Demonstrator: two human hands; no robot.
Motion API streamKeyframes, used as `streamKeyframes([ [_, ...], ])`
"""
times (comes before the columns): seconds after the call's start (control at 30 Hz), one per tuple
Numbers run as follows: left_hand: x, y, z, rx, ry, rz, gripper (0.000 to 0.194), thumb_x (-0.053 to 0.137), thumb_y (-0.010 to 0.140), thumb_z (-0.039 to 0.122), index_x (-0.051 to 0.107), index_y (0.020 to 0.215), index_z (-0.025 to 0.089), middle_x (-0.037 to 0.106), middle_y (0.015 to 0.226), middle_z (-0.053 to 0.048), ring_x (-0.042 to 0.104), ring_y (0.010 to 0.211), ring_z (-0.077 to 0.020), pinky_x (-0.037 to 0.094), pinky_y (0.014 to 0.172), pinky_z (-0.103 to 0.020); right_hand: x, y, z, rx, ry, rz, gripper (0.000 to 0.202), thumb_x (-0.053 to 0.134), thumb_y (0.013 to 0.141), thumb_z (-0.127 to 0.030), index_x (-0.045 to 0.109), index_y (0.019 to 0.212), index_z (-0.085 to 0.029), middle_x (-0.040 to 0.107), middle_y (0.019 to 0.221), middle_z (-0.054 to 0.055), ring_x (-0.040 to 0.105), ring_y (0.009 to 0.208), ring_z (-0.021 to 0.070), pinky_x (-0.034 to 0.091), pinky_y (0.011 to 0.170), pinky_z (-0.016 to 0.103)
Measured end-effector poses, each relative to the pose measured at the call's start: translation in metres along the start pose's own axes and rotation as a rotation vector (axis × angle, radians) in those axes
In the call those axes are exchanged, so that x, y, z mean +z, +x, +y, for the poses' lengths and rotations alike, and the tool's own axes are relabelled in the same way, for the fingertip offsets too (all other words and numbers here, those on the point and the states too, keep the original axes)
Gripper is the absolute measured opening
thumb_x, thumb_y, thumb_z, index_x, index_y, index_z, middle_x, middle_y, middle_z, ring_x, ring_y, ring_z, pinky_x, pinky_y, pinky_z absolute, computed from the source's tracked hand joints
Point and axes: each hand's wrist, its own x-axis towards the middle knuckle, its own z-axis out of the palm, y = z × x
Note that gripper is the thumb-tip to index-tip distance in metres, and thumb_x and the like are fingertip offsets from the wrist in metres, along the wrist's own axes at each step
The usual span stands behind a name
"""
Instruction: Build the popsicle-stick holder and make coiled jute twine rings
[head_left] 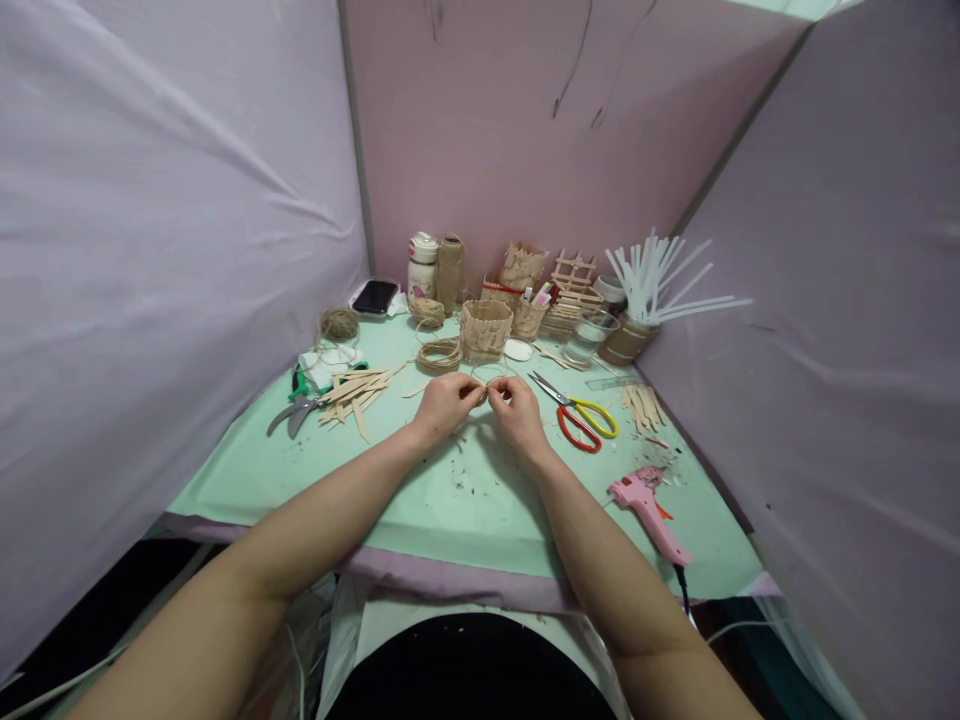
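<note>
Over the middle of the table my left hand (451, 402) and my right hand (515, 408) meet, thumbs and forefingers pinched together. Between the fingertips is a thin strand of brown twine (491, 369), which loops up just behind them; most of it is hidden by the fingers. A coil of twine (439, 355) lies beyond my left hand. Directly behind both hands stands a round holder covered in pale wood pieces (485, 332). Scissors with red and yellow handles (577, 412) rest to the right of my right hand, blades half apart.
Wood strips (358, 395) and pruning shears (298, 412) lie at left, near a twine ball (339, 324). A pink glue gun (651, 512) is at front right. Behind stand a bottle (423, 268), a clear cup of water (587, 342) and a jar of glue sticks (628, 343).
</note>
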Motion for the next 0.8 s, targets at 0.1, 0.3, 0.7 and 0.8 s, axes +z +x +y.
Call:
streamKeyframes([
  [0.1, 0.0002, 0.0004, -0.0009, 0.018, -0.014, 0.000, 0.013, 0.058, 0.078, 0.020, 0.069, 0.072, 0.016, 0.067, 0.072, -0.003, 0.057, 0.067, -0.0133, 0.041, 0.064, -0.025, 0.0005, -0.0001, 0.0000, -0.002, -0.005, -0.003, 0.014, 0.050, 0.078, -0.028, 0.057, 0.070, -0.020, 0.060, 0.074, 0.003, 0.051, 0.074, 0.0180, 0.040, 0.071, 0.032],
  [0.3, 0.0007, 0.0008, -0.0003, 0.029, -0.014, 0.008, 0.011, 0.057, 0.076, 0.017, 0.066, 0.070, 0.016, 0.063, 0.068, -0.002, 0.053, 0.064, -0.0120, 0.041, 0.062, -0.024, 0.0005, -0.0014, -0.0026, -0.002, -0.036, 0.004, 0.013, 0.051, 0.078, -0.028, 0.058, 0.071, -0.020, 0.061, 0.076, 0.003, 0.051, 0.076, 0.0183, 0.039, 0.073, 0.032],
  [0.7, 0.0061, 0.0027, -0.0018, -0.230, -0.372, -0.054, 0.014, 0.060, 0.070, 0.022, 0.068, 0.079, 0.014, 0.067, 0.073, -0.003, 0.058, 0.068, -0.0129, 0.046, 0.066, -0.026, 0.0006, -0.0003, -0.0018, 0.058, 0.017, 0.006, 0.013, 0.050, 0.077, -0.029, 0.058, 0.072, -0.020, 0.061, 0.078, 0.004, 0.052, 0.076, 0.0183, 0.041, 0.073, 0.032],
  [0.8, 0.0090, 0.0047, -0.0043, -0.331, -0.643, -0.112, 0.022, 0.067, 0.066, 0.024, 0.066, 0.084, 0.012, 0.068, 0.077, -0.004, 0.061, 0.068, -0.0129, 0.049, 0.068, -0.028, -0.0010, 0.0009, -0.0024, 0.146, 0.117, 0.001, 0.015, 0.051, 0.077, -0.031, 0.059, 0.074, -0.018, 0.063, 0.078, 0.003, 0.053, 0.073, 0.0171, 0.042, 0.070, 0.030],
])
